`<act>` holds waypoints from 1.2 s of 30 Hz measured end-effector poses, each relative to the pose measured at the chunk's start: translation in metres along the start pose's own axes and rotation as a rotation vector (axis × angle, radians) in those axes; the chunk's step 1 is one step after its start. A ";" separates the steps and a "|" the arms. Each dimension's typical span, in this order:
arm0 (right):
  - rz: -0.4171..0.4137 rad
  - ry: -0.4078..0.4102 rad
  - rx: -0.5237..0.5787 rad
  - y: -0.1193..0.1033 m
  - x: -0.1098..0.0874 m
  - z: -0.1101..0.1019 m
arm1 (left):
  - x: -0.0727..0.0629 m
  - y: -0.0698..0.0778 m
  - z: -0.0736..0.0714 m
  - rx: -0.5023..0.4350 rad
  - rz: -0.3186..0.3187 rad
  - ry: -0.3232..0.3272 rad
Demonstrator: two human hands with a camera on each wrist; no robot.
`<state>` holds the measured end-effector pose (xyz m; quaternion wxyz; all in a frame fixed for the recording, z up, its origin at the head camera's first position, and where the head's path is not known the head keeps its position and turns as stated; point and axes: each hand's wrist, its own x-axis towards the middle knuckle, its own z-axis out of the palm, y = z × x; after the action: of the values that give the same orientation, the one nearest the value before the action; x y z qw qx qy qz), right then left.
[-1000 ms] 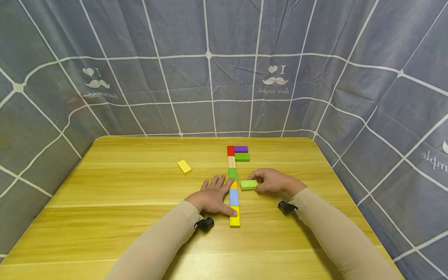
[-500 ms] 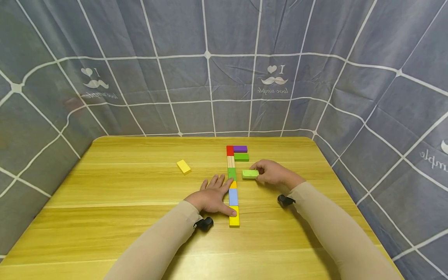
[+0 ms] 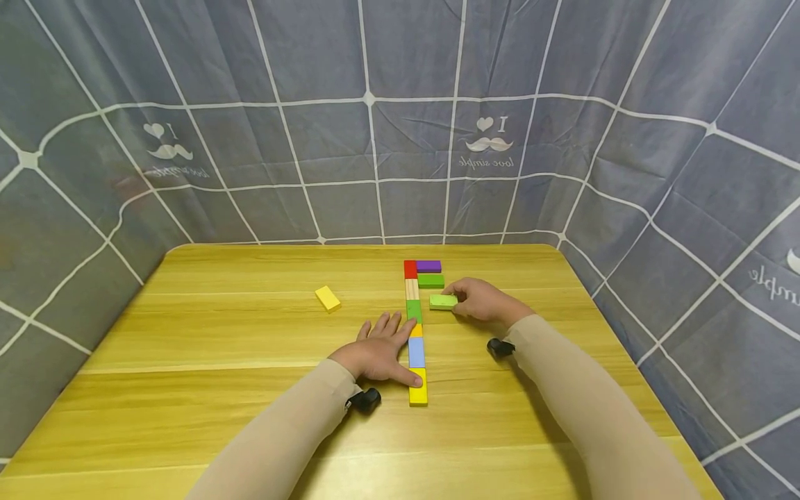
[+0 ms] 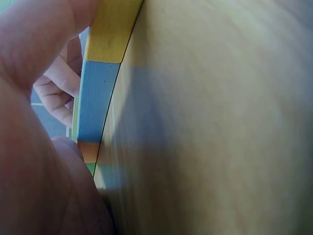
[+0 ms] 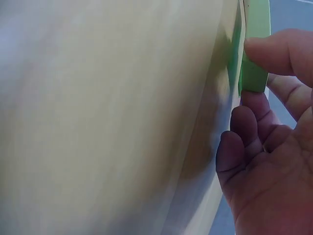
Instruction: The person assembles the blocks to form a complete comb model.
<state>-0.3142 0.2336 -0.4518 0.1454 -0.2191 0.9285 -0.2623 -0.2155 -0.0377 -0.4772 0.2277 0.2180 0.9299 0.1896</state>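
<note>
My right hand (image 3: 489, 303) pinches a light green block (image 3: 441, 302) by its right end, just right of a straight column of blocks. In the right wrist view the thumb and a finger grip that light green block (image 5: 255, 76). My left hand (image 3: 378, 351) lies spread against the column's left side, its thumb on the yellow block (image 3: 418, 396) at the near end and a fingertip by the green block (image 3: 414, 310). Between them show an orange block (image 3: 416, 331) and a blue block (image 3: 417, 353). Farther up the column are a bare wood block (image 3: 412, 289) and a red block (image 3: 410, 269).
A purple block (image 3: 428, 266) and a darker green block (image 3: 431, 281) lie crosswise, reaching right from the column's far end. One loose yellow block (image 3: 328, 298) rests to the left on the wooden table (image 3: 206, 361). A grey curtain (image 3: 412, 139) hangs behind the table and at its sides.
My right hand has carried the light green block away from me along the column's right side, toward the darker green block, then slightly left. The left hand has stayed in place.
</note>
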 end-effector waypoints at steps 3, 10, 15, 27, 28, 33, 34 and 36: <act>0.003 -0.001 -0.008 -0.001 0.003 0.001 | 0.000 0.000 0.000 0.000 0.005 0.002; 0.010 -0.006 -0.011 -0.003 0.009 0.003 | -0.002 -0.001 0.000 -0.002 0.011 0.000; -0.006 -0.005 -0.011 -0.002 0.014 0.004 | -0.003 0.001 -0.002 -0.005 0.011 0.001; -0.026 -0.013 -0.021 -0.010 0.016 0.004 | -0.008 0.006 -0.007 0.015 0.009 -0.003; -0.028 -0.014 -0.024 -0.010 0.016 0.004 | -0.007 0.006 -0.006 0.014 0.009 -0.003; -0.017 -0.017 -0.025 -0.011 0.018 0.005 | -0.004 0.002 -0.003 -0.001 0.011 0.003; -0.017 -0.017 -0.021 -0.010 0.018 0.006 | -0.004 0.002 -0.003 -0.003 0.010 0.002; -0.018 -0.016 -0.011 -0.009 0.018 0.006 | -0.004 0.002 -0.002 -0.007 0.012 0.003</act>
<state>-0.3243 0.2150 -0.4544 0.1492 -0.2305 0.9266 -0.2568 -0.2133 -0.0388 -0.4732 0.2261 0.2225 0.9282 0.1945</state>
